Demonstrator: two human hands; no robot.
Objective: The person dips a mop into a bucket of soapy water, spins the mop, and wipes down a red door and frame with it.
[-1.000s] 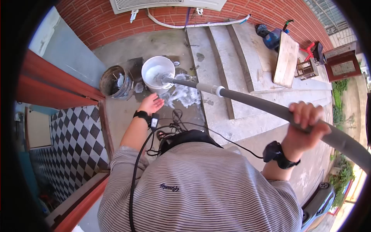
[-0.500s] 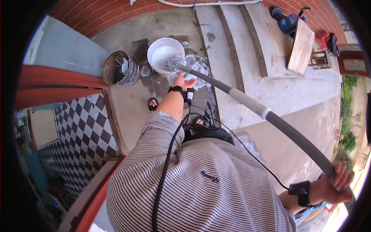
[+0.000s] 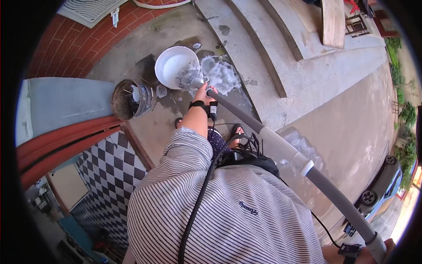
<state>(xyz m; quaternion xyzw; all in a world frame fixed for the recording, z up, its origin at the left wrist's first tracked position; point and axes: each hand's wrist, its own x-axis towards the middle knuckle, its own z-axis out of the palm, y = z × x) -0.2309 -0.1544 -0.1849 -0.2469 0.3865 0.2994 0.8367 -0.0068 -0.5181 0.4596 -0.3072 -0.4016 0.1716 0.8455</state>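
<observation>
A mop with a long grey handle (image 3: 336,196) slants across the view from lower right to upper left. Its grey, wet-looking mop head (image 3: 189,75) hangs over the near rim of a white bucket (image 3: 159,75) holding whitish, foamy liquid. Close above the mop head, my left hand (image 3: 203,94) is closed around the lower end of the shaft. My right hand (image 3: 389,244) is at the handle's far end in the lower right corner, largely hidden behind it and the wrist strap.
A dirty, dark bucket (image 3: 118,103) with debris stands left of the white one. Foam (image 3: 222,77) lies on wet concrete beside concrete steps (image 3: 259,53). A doorway with a checkered floor (image 3: 115,160) is on the left. A car (image 3: 373,193) stands at far right.
My left hand, open under the shaft before, has closed around it. The mop head has tilted with the shaft, and my right hand has dropped lower. The view has turned, bringing the car in.
</observation>
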